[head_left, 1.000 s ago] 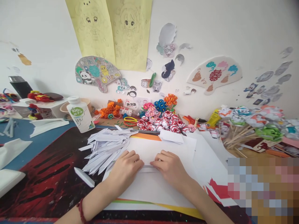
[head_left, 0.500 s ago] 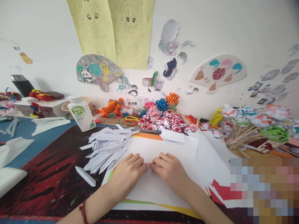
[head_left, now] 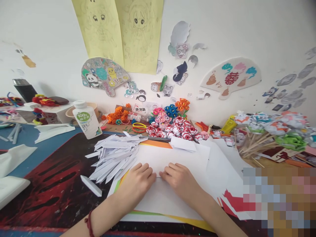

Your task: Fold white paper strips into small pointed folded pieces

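White paper sheets (head_left: 163, 200) lie over orange, green and yellow ones in front of me. My left hand (head_left: 142, 177) and my right hand (head_left: 174, 176) rest on the top sheet, fingers curled and fingertips close together but apart. A thin line of a paper edge or fold runs between them; what the fingers pinch is hidden under them. Left of the sheets is a heap of folded white paper strips (head_left: 116, 158), with one single strip (head_left: 91, 186) in front of it. A folded white piece (head_left: 182, 144) lies at the sheets' back edge.
A white bottle (head_left: 87, 120) stands behind the heap. Red and white paper flowers (head_left: 182, 128) line the back, with a yellow tube (head_left: 228, 124) to their right. Flowers on sticks (head_left: 256, 141) and red paper scraps (head_left: 234, 202) are at the right.
My right hand's fingertips have shifted slightly right, so the gap between my hands is a little wider. The heap of strips has stayed in place.
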The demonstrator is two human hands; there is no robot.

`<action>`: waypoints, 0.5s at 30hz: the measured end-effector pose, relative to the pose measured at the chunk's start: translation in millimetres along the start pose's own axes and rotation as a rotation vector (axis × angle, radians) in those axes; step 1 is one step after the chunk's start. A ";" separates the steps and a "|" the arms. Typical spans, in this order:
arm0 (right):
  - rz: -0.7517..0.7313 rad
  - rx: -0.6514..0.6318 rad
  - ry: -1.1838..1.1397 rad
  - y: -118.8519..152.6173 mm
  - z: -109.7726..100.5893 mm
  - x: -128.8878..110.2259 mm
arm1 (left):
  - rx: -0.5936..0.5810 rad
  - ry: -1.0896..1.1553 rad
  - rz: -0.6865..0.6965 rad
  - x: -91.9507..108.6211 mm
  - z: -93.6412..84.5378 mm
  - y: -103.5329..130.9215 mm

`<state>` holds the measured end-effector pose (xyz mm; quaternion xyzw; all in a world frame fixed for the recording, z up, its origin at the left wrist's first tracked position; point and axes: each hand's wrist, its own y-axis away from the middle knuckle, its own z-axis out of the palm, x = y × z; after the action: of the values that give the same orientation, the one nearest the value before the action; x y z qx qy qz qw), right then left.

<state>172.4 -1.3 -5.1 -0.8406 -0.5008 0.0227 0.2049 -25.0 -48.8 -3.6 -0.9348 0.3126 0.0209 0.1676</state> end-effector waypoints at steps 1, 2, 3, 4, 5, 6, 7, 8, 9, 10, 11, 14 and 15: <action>0.001 -0.004 -0.005 0.0 -0.2 -0.1 | -0.002 -0.004 0.001 0.0 0.2 0.0; 0.004 -0.008 -0.009 -0.1 -0.4 -0.3 | -0.005 -0.007 0.003 0.0 0.5 0.1; 0.009 -0.010 -0.009 -0.2 -0.6 -0.4 | -0.010 -0.008 0.004 0.1 0.6 0.1; 0.016 -0.009 -0.006 -0.4 -0.7 -0.6 | -0.018 -0.008 0.003 0.2 0.7 0.1; 0.024 -0.004 0.000 -0.6 -0.9 -0.9 | -0.026 -0.005 0.002 0.3 0.6 0.0; 0.031 0.003 0.007 -0.8 -1.0 -1.2 | -0.034 -0.001 0.001 0.4 0.6 -0.1; 0.039 0.012 0.013 -1.0 -1.1 -1.6 | -0.039 0.005 -0.001 0.5 0.4 -0.1; 0.045 0.018 0.017 -1.1 -1.3 -1.9 | -0.043 0.012 -0.005 0.5 0.3 -0.3; 0.049 0.020 0.018 -1.1 -1.4 -2.3 | -0.046 0.019 -0.008 0.6 0.1 -0.4; 0.052 0.019 0.020 -1.1 -1.4 -2.7 | -0.048 0.027 -0.011 0.6 0.0 -0.5; 0.053 0.016 0.022 -0.9 -1.3 -3.1 | -0.050 0.034 -0.011 0.6 -0.1 -0.7; 0.053 -0.001 0.045 0.0 -0.6 -4.6 | -0.056 0.043 -0.005 0.9 -0.4 -1.0; 0.055 -0.008 0.057 0.3 -0.3 -5.2 | -0.057 0.045 -0.001 1.1 -0.6 -1.0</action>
<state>170.1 -5.9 -5.8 -0.8553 -0.4714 0.0024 0.2150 -23.5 -48.9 -2.8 -0.9396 0.3149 0.0086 0.1337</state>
